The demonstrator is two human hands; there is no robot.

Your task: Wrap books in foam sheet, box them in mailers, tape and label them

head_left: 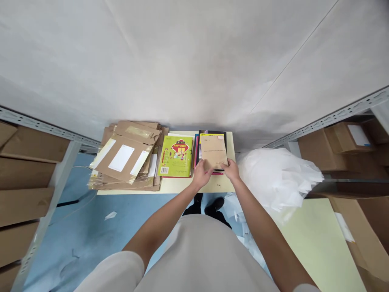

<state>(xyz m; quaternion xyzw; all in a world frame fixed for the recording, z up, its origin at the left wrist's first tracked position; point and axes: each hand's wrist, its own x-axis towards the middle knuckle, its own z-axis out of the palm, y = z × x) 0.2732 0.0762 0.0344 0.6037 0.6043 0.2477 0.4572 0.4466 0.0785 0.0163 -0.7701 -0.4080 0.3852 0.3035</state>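
A tan booklet with a line of dark print and a small reddish-edged label lies on top of a stack of books with black, yellow, blue and pink edges. At its lower left corner, my left hand grips it, thumb on the cover. My right hand holds the lower right corner, its fingertips pinched at the edge. The undersides of both grips are hidden. Just left of the stack sits a green picture book with a barcode, on top of other books.
Flattened brown cardboard mailers with white labels are piled at the left of the cream table. A heap of white plastic sheeting bulges at right. Metal shelves with cardboard boxes stand on both sides. Scraps lie on the blue floor.
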